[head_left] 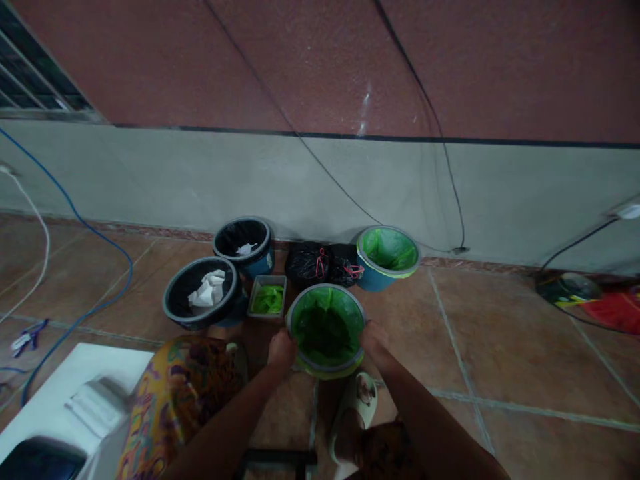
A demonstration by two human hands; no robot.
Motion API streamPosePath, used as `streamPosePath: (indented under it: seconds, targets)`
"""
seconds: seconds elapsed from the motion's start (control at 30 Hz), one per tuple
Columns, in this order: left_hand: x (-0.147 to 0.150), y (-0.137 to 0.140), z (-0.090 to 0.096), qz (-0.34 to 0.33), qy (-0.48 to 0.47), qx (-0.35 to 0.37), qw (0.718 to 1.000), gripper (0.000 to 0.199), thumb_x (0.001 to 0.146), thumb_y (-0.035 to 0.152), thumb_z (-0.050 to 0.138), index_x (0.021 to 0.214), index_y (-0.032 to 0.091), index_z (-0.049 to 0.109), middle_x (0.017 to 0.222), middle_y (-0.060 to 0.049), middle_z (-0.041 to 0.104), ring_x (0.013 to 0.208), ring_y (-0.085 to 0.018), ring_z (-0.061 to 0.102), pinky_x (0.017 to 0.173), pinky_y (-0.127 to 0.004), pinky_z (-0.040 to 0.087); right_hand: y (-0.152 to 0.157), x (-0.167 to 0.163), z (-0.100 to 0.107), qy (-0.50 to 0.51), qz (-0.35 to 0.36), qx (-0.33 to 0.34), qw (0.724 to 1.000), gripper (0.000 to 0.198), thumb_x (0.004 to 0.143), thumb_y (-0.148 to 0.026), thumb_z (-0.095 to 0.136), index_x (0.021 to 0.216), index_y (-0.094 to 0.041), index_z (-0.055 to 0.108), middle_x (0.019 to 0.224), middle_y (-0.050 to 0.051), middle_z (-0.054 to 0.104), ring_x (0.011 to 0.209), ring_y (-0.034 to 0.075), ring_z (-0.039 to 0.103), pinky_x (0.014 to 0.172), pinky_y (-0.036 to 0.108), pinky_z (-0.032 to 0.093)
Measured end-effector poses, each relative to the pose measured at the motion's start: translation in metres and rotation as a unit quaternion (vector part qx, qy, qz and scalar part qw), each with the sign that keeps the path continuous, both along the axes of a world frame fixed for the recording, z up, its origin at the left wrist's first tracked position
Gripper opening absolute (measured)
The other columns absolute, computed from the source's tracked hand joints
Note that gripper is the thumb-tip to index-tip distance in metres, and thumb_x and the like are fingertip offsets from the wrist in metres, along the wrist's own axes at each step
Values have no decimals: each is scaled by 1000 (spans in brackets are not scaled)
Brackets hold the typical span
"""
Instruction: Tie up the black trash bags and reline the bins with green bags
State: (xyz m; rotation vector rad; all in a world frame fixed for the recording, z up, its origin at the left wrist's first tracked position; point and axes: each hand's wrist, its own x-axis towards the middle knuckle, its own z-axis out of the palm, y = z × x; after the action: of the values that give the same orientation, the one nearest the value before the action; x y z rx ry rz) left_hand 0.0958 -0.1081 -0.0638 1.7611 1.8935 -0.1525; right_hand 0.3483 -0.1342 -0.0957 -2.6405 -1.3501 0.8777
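A round trash bin [327, 370] with a grey rim stands in front of me, lined with a green bag [350, 310] folded over its edge. Its inside is dark toward the bottom. My left hand [281, 350] is closed on the left side of the rim, and my right hand [375, 339] grips the right side. Fingertips on both sides are partly hidden. Just left of the bin sits a small grey tray [251, 308] holding bright green plastic bags [269, 300]. Black tied bags [305, 263] with red drawstrings lie behind the bin.
Another green-lined bin [377, 279] stands by the wall. Two black-lined bins, one nearer [173, 313] and one farther [260, 265], hold white paper. A white table [95, 360] is at lower left, with a blue cable [100, 307] beside it. Red items [615, 310] lie far right.
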Motion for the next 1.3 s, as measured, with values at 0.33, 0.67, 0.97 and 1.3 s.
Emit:
streamPosePath:
  seconds: [0.33,0.67,0.97,1.3]
  targets:
    - [1,41,9,-13,13,46,999,45,94,31,46,133,9,52,120,-19,67,112,-28,64,91,-33,48,16,-7,16,-56,41,25,997,47,86,-14,49,133,-8,52,130,23,58,116,31,58,88,33,47]
    - [65,109,-8,-291,11,98,952,71,87,17,49,154,18,25,157,-15,32,141,-32,33,112,-53,32,50,-26,16,-62,102,27,992,69,87,-12,38,154,-13,22,154,16,35,138,29,33,106,42,37]
    - [70,102,-28,-296,31,89,951,80,83,11,46,156,19,16,162,-14,22,144,-32,26,112,-54,29,53,-28,2,-66,112,31,991,72,87,-10,35,156,-12,17,155,17,32,135,29,35,104,40,37]
    - [51,94,-24,-255,-5,102,962,77,86,25,55,155,17,20,160,-15,26,145,-31,25,115,-49,26,48,-34,20,-100,113,33,988,67,89,-13,38,154,-9,22,156,19,30,136,32,35,106,44,35]
